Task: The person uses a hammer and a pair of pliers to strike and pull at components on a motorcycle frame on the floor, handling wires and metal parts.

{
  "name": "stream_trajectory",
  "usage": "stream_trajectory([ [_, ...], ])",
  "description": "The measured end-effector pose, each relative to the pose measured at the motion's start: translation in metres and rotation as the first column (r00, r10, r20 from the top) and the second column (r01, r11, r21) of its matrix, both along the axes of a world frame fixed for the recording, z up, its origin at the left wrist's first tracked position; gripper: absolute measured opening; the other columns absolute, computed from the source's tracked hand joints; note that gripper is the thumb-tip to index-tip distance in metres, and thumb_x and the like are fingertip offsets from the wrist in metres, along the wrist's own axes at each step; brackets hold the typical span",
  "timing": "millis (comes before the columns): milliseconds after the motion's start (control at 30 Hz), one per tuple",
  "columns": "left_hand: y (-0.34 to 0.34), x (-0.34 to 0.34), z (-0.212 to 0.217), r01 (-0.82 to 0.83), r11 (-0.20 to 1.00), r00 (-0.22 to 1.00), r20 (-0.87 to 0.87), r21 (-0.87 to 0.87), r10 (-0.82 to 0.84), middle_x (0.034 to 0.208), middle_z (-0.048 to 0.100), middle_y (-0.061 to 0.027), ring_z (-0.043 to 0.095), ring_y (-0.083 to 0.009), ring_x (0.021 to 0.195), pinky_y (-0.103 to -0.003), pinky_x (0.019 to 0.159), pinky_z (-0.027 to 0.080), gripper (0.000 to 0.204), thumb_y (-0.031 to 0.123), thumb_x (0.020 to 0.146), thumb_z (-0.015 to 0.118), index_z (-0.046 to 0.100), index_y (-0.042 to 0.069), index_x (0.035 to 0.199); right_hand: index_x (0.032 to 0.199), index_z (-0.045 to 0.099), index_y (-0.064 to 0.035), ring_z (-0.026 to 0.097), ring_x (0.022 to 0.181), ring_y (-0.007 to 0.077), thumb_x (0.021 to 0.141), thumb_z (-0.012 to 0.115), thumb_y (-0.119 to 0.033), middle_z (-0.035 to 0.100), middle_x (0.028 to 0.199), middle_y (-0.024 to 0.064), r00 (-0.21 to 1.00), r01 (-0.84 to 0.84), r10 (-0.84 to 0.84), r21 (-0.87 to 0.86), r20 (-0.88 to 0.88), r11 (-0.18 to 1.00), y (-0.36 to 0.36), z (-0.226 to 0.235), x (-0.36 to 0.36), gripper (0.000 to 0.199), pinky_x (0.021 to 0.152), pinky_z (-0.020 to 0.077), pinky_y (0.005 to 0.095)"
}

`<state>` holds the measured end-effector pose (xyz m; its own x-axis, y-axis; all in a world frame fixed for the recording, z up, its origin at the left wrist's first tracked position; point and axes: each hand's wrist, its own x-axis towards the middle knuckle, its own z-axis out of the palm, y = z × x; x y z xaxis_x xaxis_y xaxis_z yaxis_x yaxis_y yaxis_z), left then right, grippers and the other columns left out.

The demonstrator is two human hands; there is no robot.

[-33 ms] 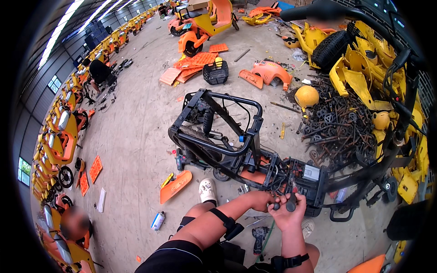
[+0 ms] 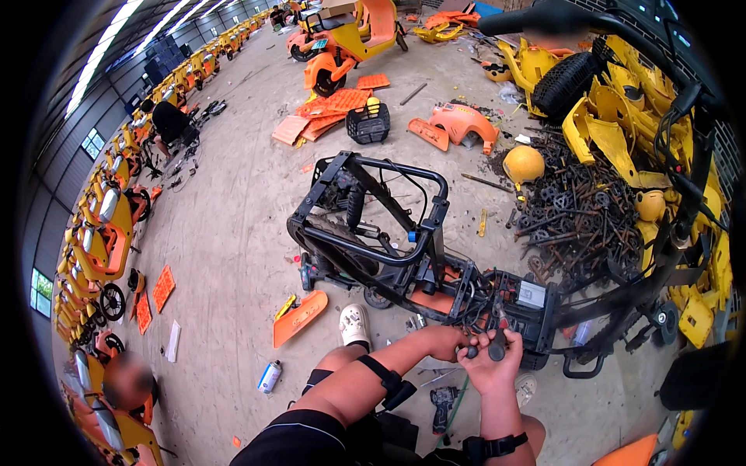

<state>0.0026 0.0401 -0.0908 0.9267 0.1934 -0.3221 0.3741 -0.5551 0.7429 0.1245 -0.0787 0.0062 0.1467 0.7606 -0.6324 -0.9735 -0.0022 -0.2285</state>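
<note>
A stripped black scooter frame (image 2: 423,260) stands in front of me, its wiring and a silver-labelled box (image 2: 531,293) exposed in the floor section. Just over that section, my right hand (image 2: 497,369) is closed round pliers (image 2: 497,347) with dark grips and some red near the jaws. The jaws point into the wiring; what they touch is hidden. My left hand (image 2: 441,342) is closed beside the right one, its fingertips at a dark rounded handle end. Whether it grips that or a wire is unclear.
A cordless power tool (image 2: 443,408) lies on the floor below my hands. Left of my shoe are a spray can (image 2: 270,377) and an orange panel (image 2: 301,318). Rusty metal parts (image 2: 579,213) and yellow body panels (image 2: 622,116) are heaped at right. Scooters line the left; other people are there.
</note>
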Motion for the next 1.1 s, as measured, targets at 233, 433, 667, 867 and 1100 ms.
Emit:
stream_trajectory([
  [233, 0.002, 0.003, 0.025, 0.040, 0.993, 0.992, 0.121, -0.109, -0.027, 0.101, 0.069, -0.0206, 0.066, -0.0431, 0.096, -0.048, 0.081, 0.052, 0.029, 0.016, 0.080, 0.066, 0.061, 0.003, 0.105, 0.079, 0.051, -0.0132, 0.049, 0.088, 0.0219, 0.082, 0.063, -0.040, 0.048, 0.079, 0.0014, 1.000, 0.013, -0.013, 0.009, -0.016, 1.000, -0.001, 0.001, 0.001, 0.029, 0.077, 0.0428, 0.0439],
  [433, 0.002, -0.003, 0.032, 0.032, 0.979, 0.991, 0.131, -0.200, -0.006, 0.101, 0.069, -0.0213, 0.067, -0.0415, 0.094, -0.047, 0.082, 0.052, 0.032, 0.015, 0.081, 0.065, 0.061, 0.004, 0.110, 0.082, 0.059, -0.0110, 0.056, 0.110, 0.0266, 0.083, 0.062, -0.039, 0.067, 0.108, 0.0068, 0.999, -0.025, 0.023, 0.102, 0.023, 0.994, -0.004, -0.001, 0.006, 0.028, 0.093, 0.0466, 0.0608],
  [667, 0.000, -0.007, 0.054, -0.081, 0.996, 0.992, 0.094, -0.041, 0.085, 0.101, 0.070, -0.0191, 0.067, -0.0412, 0.095, -0.047, 0.081, 0.053, 0.033, 0.021, 0.084, 0.069, 0.064, 0.008, 0.114, 0.087, 0.067, -0.0091, 0.051, 0.130, 0.0330, 0.083, 0.059, -0.036, 0.065, 0.131, 0.0123, 0.996, -0.086, 0.075, 0.217, 0.056, 0.972, -0.011, 0.005, 0.031, 0.028, 0.101, 0.0379, 0.0760],
  [867, 0.007, -0.022, 0.081, -0.341, 0.939, 0.935, 0.122, 0.042, 0.334, 0.090, 0.068, -0.0164, 0.067, -0.0317, 0.082, -0.040, 0.074, 0.053, 0.032, 0.027, 0.090, 0.075, 0.066, 0.004, 0.109, 0.084, 0.062, -0.0048, 0.065, 0.104, 0.0278, 0.084, 0.060, -0.027, 0.069, 0.111, 0.0140, 0.999, -0.053, 0.053, 0.039, 0.007, 0.998, -0.016, -0.003, 0.059, 0.022, 0.090, 0.0548, 0.0472],
  [1100, 0.008, -0.026, 0.096, -0.546, 0.673, 0.562, 0.378, -0.499, 0.736, 0.103, 0.067, -0.0043, 0.063, -0.0118, 0.097, -0.028, 0.085, 0.052, 0.027, 0.005, 0.097, 0.068, 0.060, 0.004, 0.123, 0.085, 0.059, -0.0097, 0.064, 0.085, 0.0211, 0.083, 0.064, -0.030, 0.066, 0.093, 0.0075, 0.999, 0.043, -0.039, -0.259, 0.020, 0.965, -0.016, -0.025, 0.058, 0.021, 0.074, 0.0496, 0.0352],
])
